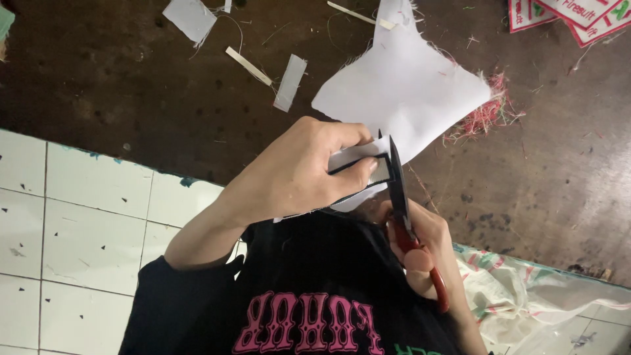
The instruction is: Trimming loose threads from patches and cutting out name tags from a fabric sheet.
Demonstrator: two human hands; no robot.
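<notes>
Trimming is partway, I judge: the left hand [296,174] pinches a white fabric piece [401,92] above the brown floor [131,92]; the right hand [427,246] grips red-handled scissors [401,204], blades nearly closed at its edge; offcuts [289,82] lie scattered.

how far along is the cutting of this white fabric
Done: trimmed white strips and frayed threads lie on the brown table. In hand: the left hand pinches the white fabric while the right hand works red-handled scissors at its edge. Left: most of the sheet is still uncut.
</notes>
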